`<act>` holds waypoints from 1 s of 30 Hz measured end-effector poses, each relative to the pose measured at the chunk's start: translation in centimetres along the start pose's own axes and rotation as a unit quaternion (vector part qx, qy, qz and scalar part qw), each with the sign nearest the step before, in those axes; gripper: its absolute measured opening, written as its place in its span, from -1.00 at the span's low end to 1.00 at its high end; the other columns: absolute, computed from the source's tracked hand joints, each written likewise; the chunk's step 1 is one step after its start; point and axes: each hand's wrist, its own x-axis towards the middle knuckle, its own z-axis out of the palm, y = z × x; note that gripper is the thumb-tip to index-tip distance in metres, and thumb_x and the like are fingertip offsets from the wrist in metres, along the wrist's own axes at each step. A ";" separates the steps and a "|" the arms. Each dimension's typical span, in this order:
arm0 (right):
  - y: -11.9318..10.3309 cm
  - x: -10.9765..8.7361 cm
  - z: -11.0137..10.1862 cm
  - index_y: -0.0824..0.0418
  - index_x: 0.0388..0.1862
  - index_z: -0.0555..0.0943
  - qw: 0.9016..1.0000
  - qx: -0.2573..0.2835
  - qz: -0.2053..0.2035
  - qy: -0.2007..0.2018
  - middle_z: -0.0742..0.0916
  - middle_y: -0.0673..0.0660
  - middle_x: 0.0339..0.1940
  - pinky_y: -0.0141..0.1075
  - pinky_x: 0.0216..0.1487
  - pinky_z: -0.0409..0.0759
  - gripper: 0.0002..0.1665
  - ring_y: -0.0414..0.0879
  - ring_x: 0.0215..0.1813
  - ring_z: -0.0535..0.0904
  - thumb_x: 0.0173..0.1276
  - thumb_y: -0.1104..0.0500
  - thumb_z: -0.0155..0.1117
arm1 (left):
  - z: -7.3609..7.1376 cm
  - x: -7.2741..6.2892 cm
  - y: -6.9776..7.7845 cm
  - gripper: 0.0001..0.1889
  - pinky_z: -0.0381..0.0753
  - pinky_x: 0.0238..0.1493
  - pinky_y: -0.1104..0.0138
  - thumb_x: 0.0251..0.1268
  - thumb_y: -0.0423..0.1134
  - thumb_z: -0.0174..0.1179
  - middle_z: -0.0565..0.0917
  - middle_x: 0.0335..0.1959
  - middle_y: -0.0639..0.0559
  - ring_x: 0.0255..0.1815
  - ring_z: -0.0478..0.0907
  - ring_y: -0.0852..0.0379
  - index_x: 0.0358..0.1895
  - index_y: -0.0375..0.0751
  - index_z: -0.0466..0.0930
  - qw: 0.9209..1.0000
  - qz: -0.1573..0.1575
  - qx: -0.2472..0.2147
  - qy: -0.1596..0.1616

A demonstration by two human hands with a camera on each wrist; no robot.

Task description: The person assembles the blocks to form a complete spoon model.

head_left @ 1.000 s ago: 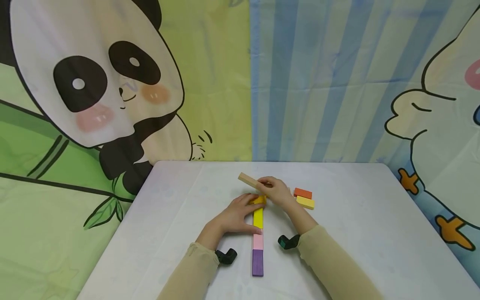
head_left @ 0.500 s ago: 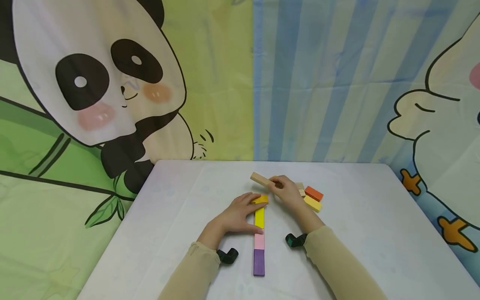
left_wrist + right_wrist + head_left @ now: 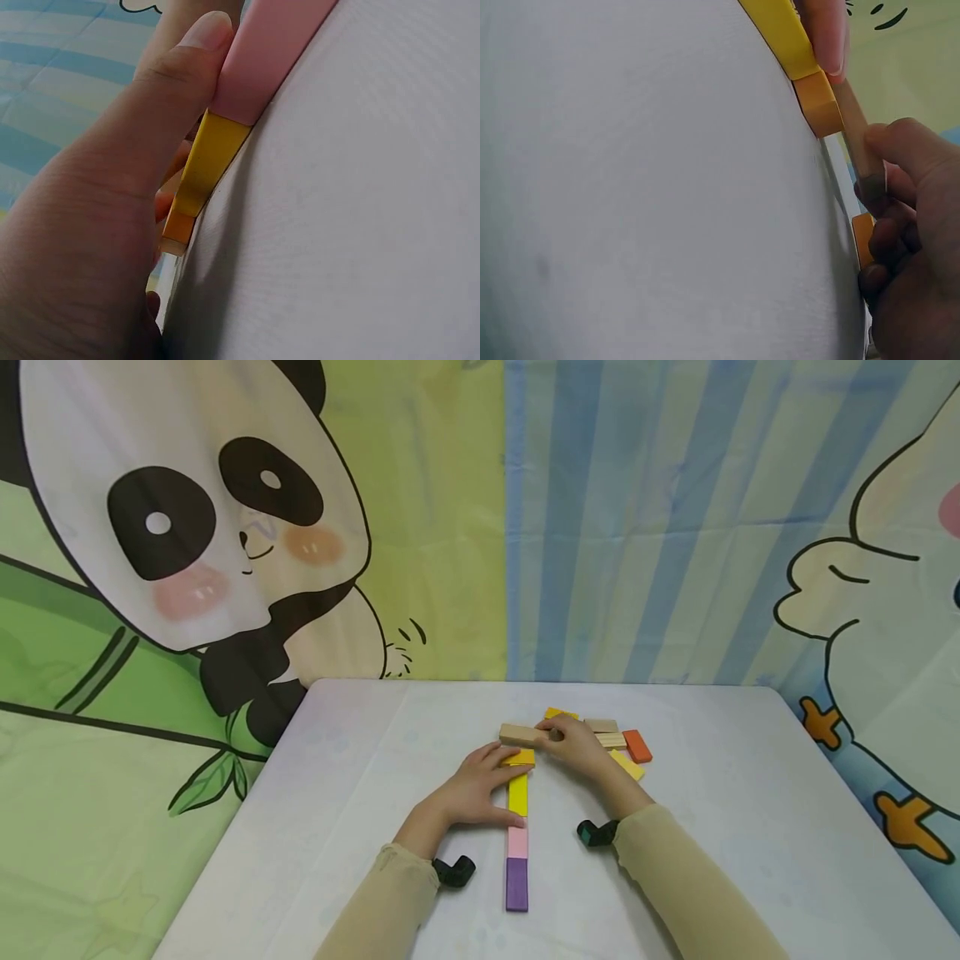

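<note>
A straight row of blocks runs away from the person in the head view: a purple block (image 3: 517, 884), a pink block (image 3: 517, 842), a yellow block (image 3: 518, 795) and an orange block (image 3: 522, 757) at the far end. My left hand (image 3: 472, 787) rests along this row, its thumb touching the pink block and its fingers spread over the orange one. My right hand (image 3: 576, 747) pinches a plain wooden block (image 3: 519, 734) by its right end, just beyond the orange block. Whether the wooden block touches the table is unclear.
Right of the right hand lie two plain wooden blocks (image 3: 611, 741), a red-orange block (image 3: 637, 746) and a pale yellow block (image 3: 627, 764). Another orange block (image 3: 561, 713) is partly hidden behind that hand. A printed curtain (image 3: 585, 527) hangs behind the white table (image 3: 360, 752).
My right hand has shifted right, then lowered the wooden block and turned it nearly crosswise to the row. The red-orange and pale yellow blocks have slid right and turned. The left hand stays put.
</note>
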 end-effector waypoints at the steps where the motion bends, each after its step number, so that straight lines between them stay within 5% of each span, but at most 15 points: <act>1: -0.1 0.0 0.1 0.08 0.05 0.69 1.000 0.000 -0.002 -0.007 0.69 0.16 0.07 0.01 0.21 0.51 -0.62 0.06 0.09 0.56 0.37 -0.07 0.33 | 0.0 0.0 0.0 0.02 -0.06 0.58 -0.10 -0.11 0.70 0.02 0.04 0.61 0.18 0.64 -0.15 -0.08 0.51 0.46 0.11 1.000 -0.001 0.001 0.001; 11: -0.3 0.2 0.7 -0.04 0.06 0.70 0.999 -0.019 -0.002 -0.038 0.70 0.02 -0.03 -0.15 0.04 0.50 -0.65 -0.08 -0.08 0.52 0.38 -0.13 0.29 | -0.1 -0.1 0.1 0.00 -0.31 0.58 -0.18 -0.09 0.69 0.01 0.03 0.62 0.20 0.65 -0.31 -0.18 0.51 0.43 0.14 1.000 0.004 0.012 0.009; 21: -0.1 -0.2 0.6 -0.04 0.17 0.65 0.998 -0.017 -0.014 -0.053 0.67 0.05 0.08 -0.02 0.19 0.51 -0.61 -0.02 0.07 0.54 0.45 -0.11 0.21 | -0.2 -0.1 0.2 0.02 -0.30 0.60 -0.14 -0.10 0.69 0.02 0.01 0.62 0.17 0.66 -0.29 -0.15 0.52 0.43 0.12 1.000 0.001 0.007 -0.004; 30: -0.1 -0.5 0.5 -0.07 0.22 0.63 0.998 -0.031 -0.027 -0.055 0.64 0.04 0.04 -0.12 0.04 0.50 -0.60 -0.06 -0.02 0.51 0.47 -0.09 0.18 | 0.0 0.0 0.1 0.00 -0.23 0.59 -0.13 -0.09 0.69 0.01 -0.10 0.65 0.11 0.66 -0.29 -0.13 0.51 0.49 0.09 1.000 -0.007 0.011 -0.008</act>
